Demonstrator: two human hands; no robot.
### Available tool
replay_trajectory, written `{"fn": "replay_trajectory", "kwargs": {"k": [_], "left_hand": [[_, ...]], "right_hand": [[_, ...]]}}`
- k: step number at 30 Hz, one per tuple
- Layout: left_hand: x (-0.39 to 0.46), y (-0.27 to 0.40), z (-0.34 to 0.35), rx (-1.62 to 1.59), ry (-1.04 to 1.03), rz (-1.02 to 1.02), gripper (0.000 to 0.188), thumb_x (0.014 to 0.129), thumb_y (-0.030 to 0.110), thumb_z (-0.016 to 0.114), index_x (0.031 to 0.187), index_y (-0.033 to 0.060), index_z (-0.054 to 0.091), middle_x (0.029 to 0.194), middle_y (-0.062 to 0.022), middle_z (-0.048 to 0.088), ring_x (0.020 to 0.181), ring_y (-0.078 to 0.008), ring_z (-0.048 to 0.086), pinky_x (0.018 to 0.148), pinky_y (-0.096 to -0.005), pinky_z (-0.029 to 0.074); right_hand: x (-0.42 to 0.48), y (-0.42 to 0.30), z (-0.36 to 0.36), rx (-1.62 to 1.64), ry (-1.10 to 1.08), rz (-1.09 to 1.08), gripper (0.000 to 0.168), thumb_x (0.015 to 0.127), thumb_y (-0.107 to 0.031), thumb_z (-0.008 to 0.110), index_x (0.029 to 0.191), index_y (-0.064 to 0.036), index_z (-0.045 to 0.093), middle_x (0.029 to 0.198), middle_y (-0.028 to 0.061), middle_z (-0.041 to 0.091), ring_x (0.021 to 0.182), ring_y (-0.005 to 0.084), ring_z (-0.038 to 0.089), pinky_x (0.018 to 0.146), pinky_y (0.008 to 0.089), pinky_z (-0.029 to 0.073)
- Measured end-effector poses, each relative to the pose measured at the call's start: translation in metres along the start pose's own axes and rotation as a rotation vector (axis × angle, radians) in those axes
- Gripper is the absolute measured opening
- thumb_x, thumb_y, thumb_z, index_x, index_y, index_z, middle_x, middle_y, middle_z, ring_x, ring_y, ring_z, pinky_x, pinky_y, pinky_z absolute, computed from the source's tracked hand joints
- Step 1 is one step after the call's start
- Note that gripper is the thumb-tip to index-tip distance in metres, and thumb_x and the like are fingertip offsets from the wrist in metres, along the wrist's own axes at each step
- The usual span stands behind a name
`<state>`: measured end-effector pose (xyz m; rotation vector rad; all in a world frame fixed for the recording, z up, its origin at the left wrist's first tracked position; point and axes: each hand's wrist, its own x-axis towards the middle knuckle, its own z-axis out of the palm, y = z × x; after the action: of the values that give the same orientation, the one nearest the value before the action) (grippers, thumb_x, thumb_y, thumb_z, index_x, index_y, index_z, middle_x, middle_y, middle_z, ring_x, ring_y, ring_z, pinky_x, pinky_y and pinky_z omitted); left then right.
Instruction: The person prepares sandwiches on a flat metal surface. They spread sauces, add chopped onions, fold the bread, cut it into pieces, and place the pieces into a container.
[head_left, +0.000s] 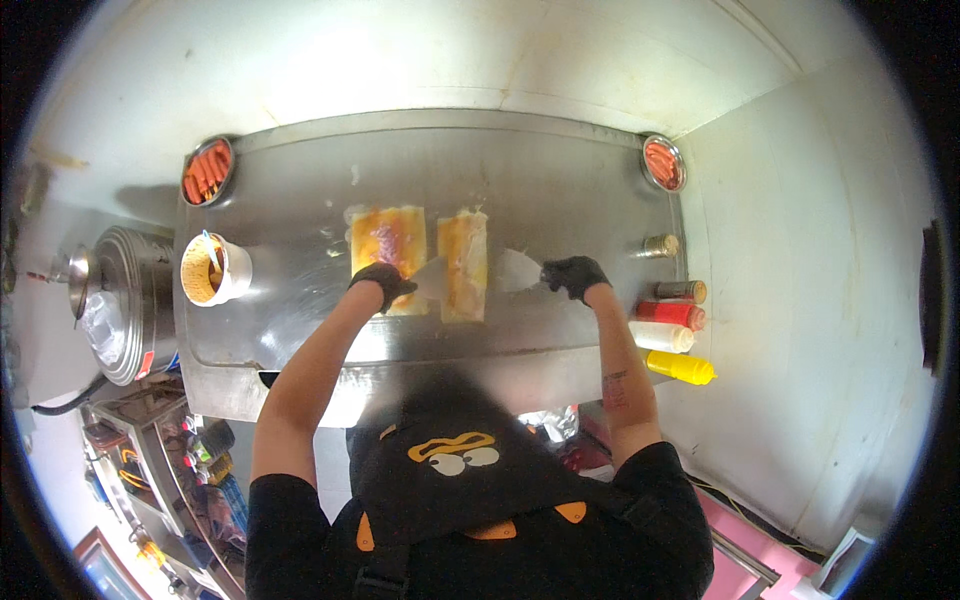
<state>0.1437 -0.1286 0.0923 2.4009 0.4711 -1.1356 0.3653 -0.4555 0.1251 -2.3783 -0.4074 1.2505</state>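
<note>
Both hands wear black gloves over a flat metal griddle (547, 187). My left hand (383, 286) grips a metal scraper (430, 279), whose blade lies between two flat pieces of cooked flatbread. The wider piece of flatbread (388, 232), yellow with a reddish-white patch, lies partly under my left hand. A narrower folded piece of flatbread (463, 262) lies just right of that blade. My right hand (576, 279) holds a second metal scraper (517, 270), its blade pointing left, a short way right of the narrow piece and apart from it.
Bowls of sausages stand at the far left (208, 172) and far right (664, 163) corners. A white tub (216, 270) with a utensil is on the left. Shakers (660, 246) and red (670, 314), white (662, 337) and yellow (681, 367) squeeze bottles line the right edge. A large metal pot (131, 300) stands left.
</note>
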Motion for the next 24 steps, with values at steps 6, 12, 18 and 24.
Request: {"fn": "replay_trajectory", "kwargs": {"k": [6, 12, 18, 24], "left_hand": [[0.048, 0.028, -0.024, -0.059, -0.086, -0.088, 0.060, 0.085, 0.059, 0.048, 0.070, 0.0051, 0.070, 0.068, -0.0098, 0.067, 0.075, -0.0258, 0.067, 0.076, -0.0401, 0.049], [0.039, -0.001, -0.005, -0.023, 0.025, -0.062, 0.059, 0.083, 0.060, 0.050, 0.073, 0.0054, 0.070, 0.068, -0.0079, 0.068, 0.073, -0.0237, 0.067, 0.076, -0.0374, 0.050], [0.022, -0.003, -0.010, -0.104, -0.062, -0.167, 0.064, 0.085, 0.060, 0.044, 0.063, 0.0054, 0.069, 0.060, -0.0066, 0.066, 0.068, -0.0198, 0.066, 0.077, -0.0361, 0.050], [0.028, -0.027, 0.001, 0.046, -0.049, -0.102, 0.065, 0.085, 0.061, 0.045, 0.061, 0.0057, 0.068, 0.060, -0.0064, 0.066, 0.066, -0.0193, 0.066, 0.075, -0.0350, 0.051]], "right_hand": [[0.045, 0.024, 0.013, 0.104, -0.090, -0.067, 0.036, 0.081, -0.039, 0.064, 0.110, -0.019, 0.069, 0.070, 0.0000, 0.065, 0.052, 0.0105, 0.050, 0.047, 0.0270, 0.042], [0.058, 0.003, 0.032, 0.124, -0.121, -0.049, 0.027, 0.084, -0.036, 0.060, 0.099, -0.016, 0.071, 0.076, 0.0010, 0.065, 0.057, 0.0107, 0.052, 0.049, 0.0254, 0.042], [0.051, -0.066, 0.069, -0.680, 0.117, -0.393, 0.034, 0.084, -0.036, 0.052, 0.102, -0.012, 0.067, 0.098, 0.0159, 0.065, 0.086, 0.0346, 0.062, 0.078, 0.0438, 0.048], [0.029, -0.092, 0.072, -0.614, 0.151, -0.350, 0.033, 0.086, -0.033, 0.049, 0.101, -0.011, 0.067, 0.101, 0.0179, 0.064, 0.096, 0.0371, 0.059, 0.086, 0.0450, 0.046]]}}
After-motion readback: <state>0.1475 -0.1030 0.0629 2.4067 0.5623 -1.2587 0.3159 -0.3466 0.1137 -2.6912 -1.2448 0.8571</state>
